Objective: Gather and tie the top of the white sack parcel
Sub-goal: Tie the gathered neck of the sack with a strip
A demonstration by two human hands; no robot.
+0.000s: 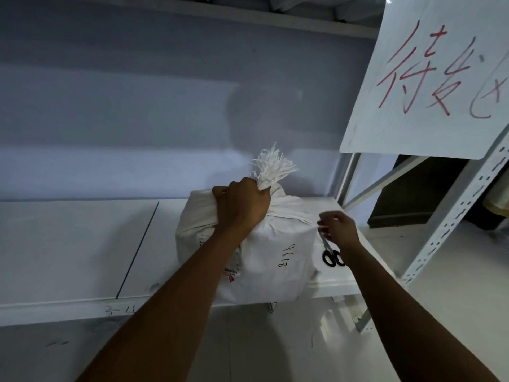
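The white sack parcel stands on a white shelf, with black handwritten numbers on its front and a label on its left side. Its top is bunched into a neck, and a frayed tuft sticks up above it. My left hand is clenched around that bunched neck. A white strip runs from the neck to the right. My right hand pinches the end of this strip at the sack's upper right corner.
Black-handled scissors lie on the shelf just right of the sack, under my right wrist. A perforated metal rack upright rises at the right. A white sign with red writing hangs above it. The wall is close behind.
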